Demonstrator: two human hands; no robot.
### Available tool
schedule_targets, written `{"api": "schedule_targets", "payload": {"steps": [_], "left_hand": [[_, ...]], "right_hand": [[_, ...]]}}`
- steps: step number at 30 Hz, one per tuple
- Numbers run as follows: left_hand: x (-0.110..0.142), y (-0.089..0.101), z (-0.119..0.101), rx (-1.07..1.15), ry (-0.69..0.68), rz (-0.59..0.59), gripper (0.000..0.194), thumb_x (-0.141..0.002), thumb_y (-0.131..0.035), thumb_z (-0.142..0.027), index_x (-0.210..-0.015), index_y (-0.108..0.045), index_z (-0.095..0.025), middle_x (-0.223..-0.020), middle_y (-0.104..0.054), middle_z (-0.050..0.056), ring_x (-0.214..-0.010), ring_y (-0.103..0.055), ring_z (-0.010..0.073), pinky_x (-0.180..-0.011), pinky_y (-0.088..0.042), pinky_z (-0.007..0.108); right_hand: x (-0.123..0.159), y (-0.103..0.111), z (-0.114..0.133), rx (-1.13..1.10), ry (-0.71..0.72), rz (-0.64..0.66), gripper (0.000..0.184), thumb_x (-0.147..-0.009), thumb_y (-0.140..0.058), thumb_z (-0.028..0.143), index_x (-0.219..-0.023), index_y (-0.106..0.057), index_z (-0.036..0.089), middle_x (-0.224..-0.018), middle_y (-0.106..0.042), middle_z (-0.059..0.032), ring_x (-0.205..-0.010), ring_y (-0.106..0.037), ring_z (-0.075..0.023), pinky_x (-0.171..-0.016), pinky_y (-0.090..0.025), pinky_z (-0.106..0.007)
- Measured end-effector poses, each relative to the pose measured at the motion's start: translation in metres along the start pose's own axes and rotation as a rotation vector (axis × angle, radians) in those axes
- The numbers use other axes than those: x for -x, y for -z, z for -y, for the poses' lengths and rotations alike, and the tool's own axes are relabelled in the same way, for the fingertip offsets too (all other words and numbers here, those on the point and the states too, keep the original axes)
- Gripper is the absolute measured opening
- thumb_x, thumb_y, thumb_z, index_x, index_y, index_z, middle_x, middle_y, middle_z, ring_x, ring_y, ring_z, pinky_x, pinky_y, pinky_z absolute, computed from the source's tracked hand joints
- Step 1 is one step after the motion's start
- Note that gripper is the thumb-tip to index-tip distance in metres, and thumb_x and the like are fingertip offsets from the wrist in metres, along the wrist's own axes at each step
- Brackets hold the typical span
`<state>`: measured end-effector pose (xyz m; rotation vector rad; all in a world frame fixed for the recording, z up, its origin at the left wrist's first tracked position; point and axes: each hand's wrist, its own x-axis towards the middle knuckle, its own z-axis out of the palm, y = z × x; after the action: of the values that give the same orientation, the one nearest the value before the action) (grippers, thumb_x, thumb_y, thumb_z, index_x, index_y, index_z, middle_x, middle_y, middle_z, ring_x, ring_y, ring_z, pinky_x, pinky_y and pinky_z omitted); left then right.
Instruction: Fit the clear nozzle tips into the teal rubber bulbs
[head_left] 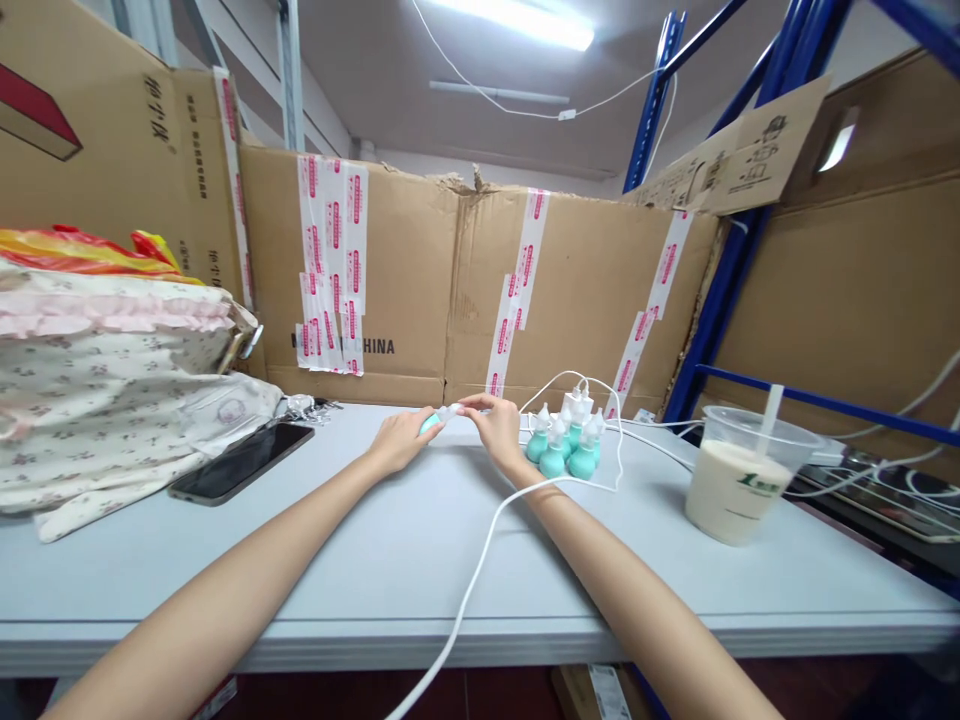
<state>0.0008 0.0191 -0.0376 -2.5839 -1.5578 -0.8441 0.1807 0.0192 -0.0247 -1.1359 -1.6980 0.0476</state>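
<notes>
Over the back of the grey table point(420, 560), my left hand point(397, 441) is closed around a small teal squeeze bulb with a clear tip, which looks like a nasal aspirator point(430, 423). It lies tilted, its tip pointing right. At that tip, the fingers of my right hand point(496, 424) are pinched together; whether they hold a separate small part is too small to tell. Just right of my right hand, several similar teal bulbs point(553, 462) stand upright in a cluster, clear tips up.
A white cable point(480, 570) crosses the table, passing over my right forearm. At right stands a plastic cup point(739, 490) with a straw. A phone point(244, 462) and a floral cloth bag point(112, 400) lie at left. A taped cardboard wall point(412, 270) closes the back.
</notes>
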Motion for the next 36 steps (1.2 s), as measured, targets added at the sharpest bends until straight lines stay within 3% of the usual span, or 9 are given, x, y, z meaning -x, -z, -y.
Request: {"api": "schedule_targets", "payload": {"steps": [5, 9, 13, 19, 24, 36], "left_hand": [[-0.005, -0.002, 0.011, -0.088, 0.068, -0.044, 0.044, -0.087, -0.024, -0.053, -0.1, -0.052, -0.022, -0.084, -0.065, 0.009, -0.082, -0.06, 0.0274, -0.065, -0.034, 0.029], [-0.008, 0.006, 0.031, -0.082, 0.235, -0.109, 0.049, -0.088, -0.019, -0.053, -0.101, -0.052, -0.02, -0.083, -0.066, 0.011, -0.082, -0.061, 0.029, -0.064, -0.035, 0.031], [-0.006, 0.014, 0.056, -0.11, 0.31, -0.112, 0.049, -0.088, -0.019, -0.054, -0.101, -0.05, -0.018, -0.088, -0.065, 0.014, -0.085, -0.06, 0.03, -0.066, -0.037, 0.032], [-0.003, 0.009, 0.065, -0.169, 0.227, -0.038, 0.042, -0.088, -0.023, -0.052, -0.099, -0.047, -0.02, -0.097, -0.064, 0.012, -0.089, -0.06, 0.0283, -0.068, -0.038, 0.032], [-0.003, 0.005, 0.061, -0.196, 0.175, 0.001, 0.036, -0.087, -0.029, -0.051, -0.096, -0.048, -0.022, -0.095, -0.064, 0.009, -0.089, -0.059, 0.0257, -0.07, -0.039, 0.03], [-0.004, 0.005, 0.06, -0.215, 0.11, 0.014, 0.036, -0.085, -0.036, -0.05, -0.1, -0.053, -0.023, -0.105, -0.063, 0.006, -0.096, -0.058, 0.024, -0.075, -0.04, 0.03]], "right_hand": [[-0.014, -0.018, 0.007, 0.026, 0.016, -0.034, 0.019, -0.079, -0.055, 0.036, -0.077, -0.07, 0.025, -0.077, -0.071, 0.0015, -0.073, -0.065, -0.0142, -0.072, -0.043, -0.023], [-0.034, -0.035, 0.016, 0.07, -0.019, -0.082, 0.024, -0.081, -0.051, 0.041, -0.079, -0.069, 0.026, -0.08, -0.071, -0.0002, -0.076, -0.064, -0.0155, -0.069, -0.041, -0.023], [-0.039, -0.051, 0.008, 0.27, -0.067, 0.046, 0.019, -0.079, -0.055, 0.038, -0.079, -0.07, 0.026, -0.079, -0.071, -0.0016, -0.077, -0.062, -0.0171, -0.07, -0.037, -0.027], [-0.024, -0.054, -0.026, 0.652, 0.054, 0.296, 0.018, -0.078, -0.055, 0.015, -0.075, -0.071, 0.022, -0.079, -0.069, -0.0078, -0.089, -0.057, -0.0213, -0.081, -0.026, -0.035], [-0.025, -0.053, -0.035, 0.624, -0.026, 0.279, 0.017, -0.081, -0.054, 0.021, -0.09, -0.068, 0.024, -0.088, -0.069, -0.006, -0.093, -0.053, -0.0205, -0.081, -0.023, -0.035], [-0.019, -0.062, -0.036, 0.6, -0.002, 0.333, 0.024, -0.081, -0.054, 0.024, -0.105, -0.057, 0.023, -0.101, -0.065, -0.0063, -0.099, -0.048, -0.023, -0.085, -0.022, -0.039]]}}
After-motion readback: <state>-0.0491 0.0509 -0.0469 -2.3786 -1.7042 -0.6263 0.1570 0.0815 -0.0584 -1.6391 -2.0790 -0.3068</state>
